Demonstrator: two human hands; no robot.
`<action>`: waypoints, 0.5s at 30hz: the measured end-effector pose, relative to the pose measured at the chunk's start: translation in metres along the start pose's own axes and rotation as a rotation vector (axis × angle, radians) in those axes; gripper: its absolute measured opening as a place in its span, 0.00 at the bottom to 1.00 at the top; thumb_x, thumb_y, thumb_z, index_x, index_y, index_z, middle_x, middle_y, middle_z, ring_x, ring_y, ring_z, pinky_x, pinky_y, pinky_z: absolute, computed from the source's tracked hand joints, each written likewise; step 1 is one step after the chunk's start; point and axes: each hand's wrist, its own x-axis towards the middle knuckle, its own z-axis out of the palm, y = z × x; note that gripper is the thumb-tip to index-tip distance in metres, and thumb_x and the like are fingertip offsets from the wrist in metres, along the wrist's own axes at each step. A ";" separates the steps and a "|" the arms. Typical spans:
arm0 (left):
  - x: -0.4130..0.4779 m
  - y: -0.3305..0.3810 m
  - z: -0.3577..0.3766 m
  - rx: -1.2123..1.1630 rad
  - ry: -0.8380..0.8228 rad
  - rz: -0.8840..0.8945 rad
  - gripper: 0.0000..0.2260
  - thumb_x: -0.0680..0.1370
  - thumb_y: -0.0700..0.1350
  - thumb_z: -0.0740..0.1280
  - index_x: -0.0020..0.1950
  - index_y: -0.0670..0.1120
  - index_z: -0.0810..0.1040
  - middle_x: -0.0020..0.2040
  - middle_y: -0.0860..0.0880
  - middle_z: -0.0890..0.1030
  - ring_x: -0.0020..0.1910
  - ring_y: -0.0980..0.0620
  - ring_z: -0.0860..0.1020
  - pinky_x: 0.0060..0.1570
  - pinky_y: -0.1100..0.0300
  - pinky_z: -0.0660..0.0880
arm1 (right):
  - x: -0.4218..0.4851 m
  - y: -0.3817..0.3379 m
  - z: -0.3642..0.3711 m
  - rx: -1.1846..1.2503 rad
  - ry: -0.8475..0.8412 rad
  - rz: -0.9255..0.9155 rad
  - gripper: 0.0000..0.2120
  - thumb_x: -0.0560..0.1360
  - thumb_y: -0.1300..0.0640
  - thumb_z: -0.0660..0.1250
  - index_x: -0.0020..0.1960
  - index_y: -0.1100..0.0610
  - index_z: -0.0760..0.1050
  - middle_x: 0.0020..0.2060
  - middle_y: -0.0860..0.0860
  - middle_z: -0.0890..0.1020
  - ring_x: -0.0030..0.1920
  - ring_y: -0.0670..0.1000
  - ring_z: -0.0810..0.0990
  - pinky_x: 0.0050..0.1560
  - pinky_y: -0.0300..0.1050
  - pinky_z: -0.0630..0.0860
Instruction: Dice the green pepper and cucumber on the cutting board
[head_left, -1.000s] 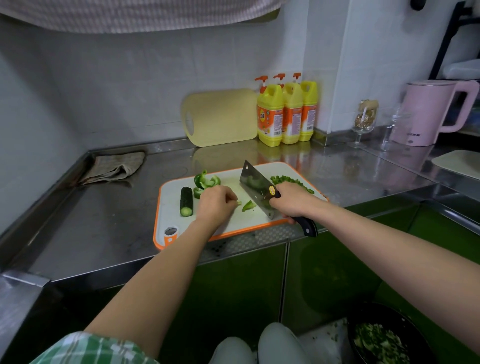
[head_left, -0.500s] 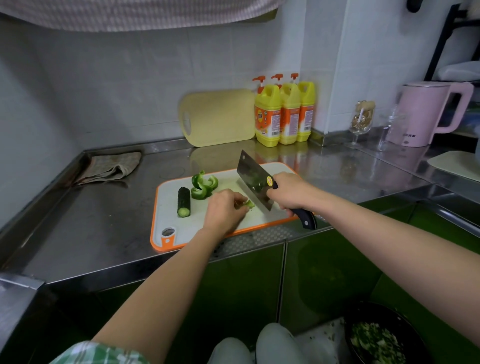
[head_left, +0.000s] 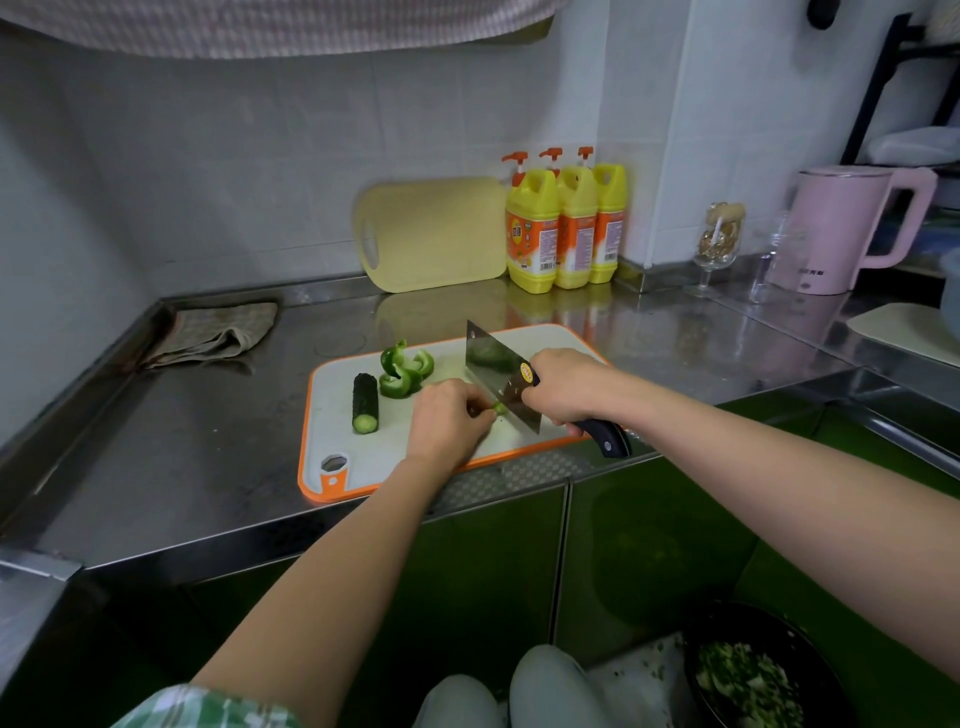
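Observation:
A white cutting board with an orange rim (head_left: 337, 441) lies on the steel counter. On it a cucumber piece (head_left: 365, 402) sits at the left, with curled green pepper pieces (head_left: 402, 371) just behind it. My left hand (head_left: 449, 421) pinches a small green pepper piece (head_left: 498, 408) on the board with curled fingers. My right hand (head_left: 563, 387) grips the dark handle of a cleaver (head_left: 496, 371), whose blade stands edge-down right beside that piece. The diced pile behind the blade is hidden.
A folded cloth (head_left: 213, 332) lies at the back left. A yellow board (head_left: 434, 234) and three yellow bottles (head_left: 566, 228) stand against the wall. A glass (head_left: 719, 241) and pink kettle (head_left: 852, 228) stand to the right. A dark bowl of chopped greens (head_left: 748, 680) sits below.
The cleaver has swung from the board's right side toward the small pepper piece. My left hand slid down the board's front half and took hold of that piece.

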 end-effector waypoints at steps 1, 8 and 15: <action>0.000 0.000 0.000 0.006 0.001 0.006 0.04 0.72 0.45 0.74 0.43 0.47 0.86 0.41 0.49 0.85 0.40 0.51 0.79 0.43 0.57 0.76 | 0.000 -0.001 0.001 -0.021 -0.013 0.002 0.07 0.76 0.63 0.56 0.46 0.64 0.71 0.38 0.62 0.81 0.25 0.55 0.77 0.25 0.40 0.74; 0.002 -0.001 0.002 0.035 -0.011 0.016 0.04 0.72 0.45 0.73 0.43 0.46 0.86 0.42 0.49 0.84 0.40 0.49 0.79 0.44 0.55 0.76 | 0.001 0.004 0.006 -0.034 -0.059 0.024 0.08 0.75 0.66 0.55 0.39 0.62 0.69 0.26 0.59 0.76 0.20 0.54 0.75 0.28 0.39 0.73; 0.000 -0.001 0.000 0.033 -0.021 0.039 0.05 0.73 0.45 0.73 0.45 0.46 0.86 0.44 0.48 0.84 0.42 0.49 0.79 0.46 0.54 0.76 | 0.015 -0.001 0.022 -0.043 0.030 0.019 0.07 0.77 0.63 0.57 0.41 0.62 0.70 0.29 0.58 0.78 0.25 0.54 0.78 0.27 0.42 0.75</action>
